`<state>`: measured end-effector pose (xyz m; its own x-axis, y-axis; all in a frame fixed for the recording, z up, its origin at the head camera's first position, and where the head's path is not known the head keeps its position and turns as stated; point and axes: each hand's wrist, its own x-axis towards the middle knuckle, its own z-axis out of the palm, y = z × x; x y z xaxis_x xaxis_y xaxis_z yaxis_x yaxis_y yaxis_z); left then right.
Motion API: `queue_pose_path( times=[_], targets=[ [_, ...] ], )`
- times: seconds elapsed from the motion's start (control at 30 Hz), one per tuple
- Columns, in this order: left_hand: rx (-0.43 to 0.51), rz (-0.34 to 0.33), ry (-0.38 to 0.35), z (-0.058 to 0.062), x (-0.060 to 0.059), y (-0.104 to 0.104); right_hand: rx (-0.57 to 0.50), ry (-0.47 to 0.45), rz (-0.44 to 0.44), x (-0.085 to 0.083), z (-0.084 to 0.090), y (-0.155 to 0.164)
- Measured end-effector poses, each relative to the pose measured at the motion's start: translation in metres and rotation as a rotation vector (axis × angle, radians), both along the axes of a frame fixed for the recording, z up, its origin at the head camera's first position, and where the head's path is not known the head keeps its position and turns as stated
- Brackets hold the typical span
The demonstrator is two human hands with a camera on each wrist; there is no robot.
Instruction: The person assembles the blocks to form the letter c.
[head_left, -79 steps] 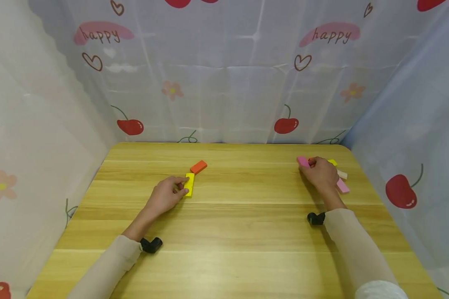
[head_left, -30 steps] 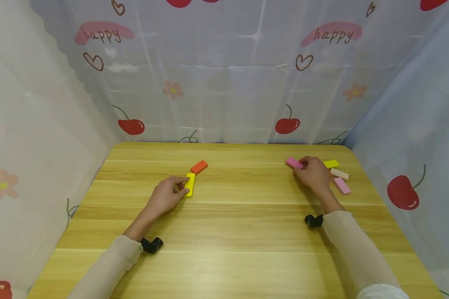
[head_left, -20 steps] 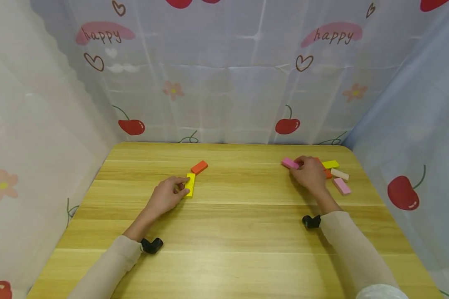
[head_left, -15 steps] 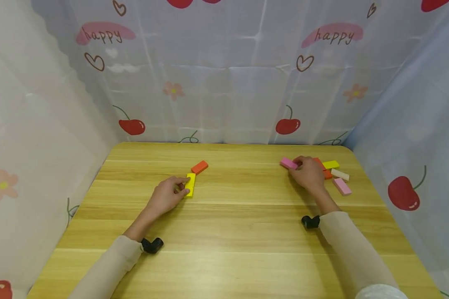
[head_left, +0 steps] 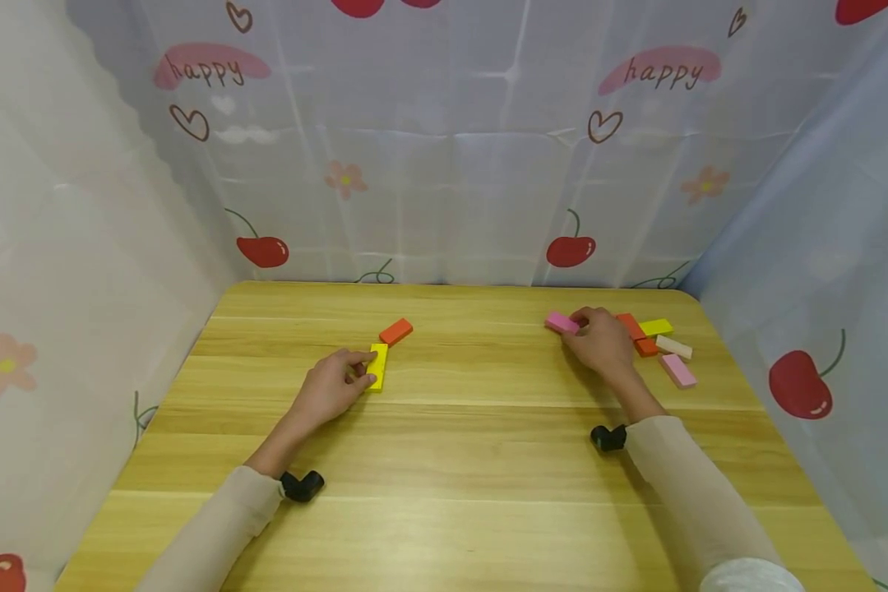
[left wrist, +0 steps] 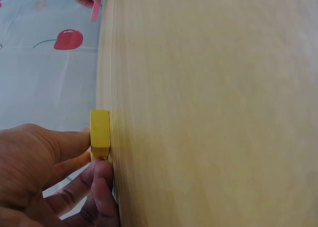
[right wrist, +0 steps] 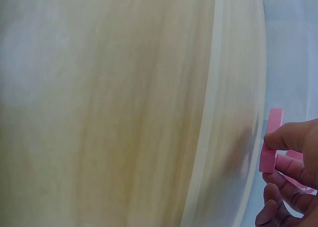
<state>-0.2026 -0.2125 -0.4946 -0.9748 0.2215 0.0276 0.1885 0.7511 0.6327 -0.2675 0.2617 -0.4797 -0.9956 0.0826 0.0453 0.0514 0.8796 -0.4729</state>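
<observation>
At the table's left, my left hand (head_left: pixel 330 386) pinches a yellow block (head_left: pixel 376 367) between thumb and fingers. The left wrist view shows the end of that yellow block (left wrist: pixel 100 132) close to the wood surface. An orange block (head_left: pixel 395 331) lies just beyond its far end. Toward the back right, my right hand (head_left: pixel 603 341) grips a pink block (head_left: pixel 560 322) by its right end. In the right wrist view, thumb and fingers hold this pink block (right wrist: pixel 272 137) from either side, part of it hidden behind the thumb.
To the right of my right hand lie two orange blocks (head_left: pixel 631 326), a yellow block (head_left: pixel 655 328), a cream block (head_left: pixel 673 347) and a second pink block (head_left: pixel 678 371), grouped closely. The wooden table (head_left: pixel 459 460) ends against a printed curtain (head_left: pixel 429 205) at the back.
My right hand has carried the pink block leftward, away from the group, uncovering the orange blocks there. My left hand and the yellow block have stayed put.
</observation>
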Motion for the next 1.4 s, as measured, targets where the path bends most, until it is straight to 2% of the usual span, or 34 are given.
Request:
queue_pose_path(
  times=[0.33,0.7,1.07,1.4],
  targets=[
    [-0.001,-0.003,0.014,-0.001,0.000,0.000,0.021,0.006,0.031,-0.003,-0.002,-0.013],
    [0.009,0.009,0.004,-0.001,0.002,-0.001,-0.011,0.018,0.066,-0.005,-0.002,-0.030],
    [0.004,0.008,0.015,-0.002,0.000,-0.001,-0.032,0.016,0.134,-0.011,-0.001,-0.044],
    [0.009,0.007,0.012,-0.002,0.001,0.000,-0.040,0.037,0.150,-0.016,-0.003,-0.053]
  ],
)
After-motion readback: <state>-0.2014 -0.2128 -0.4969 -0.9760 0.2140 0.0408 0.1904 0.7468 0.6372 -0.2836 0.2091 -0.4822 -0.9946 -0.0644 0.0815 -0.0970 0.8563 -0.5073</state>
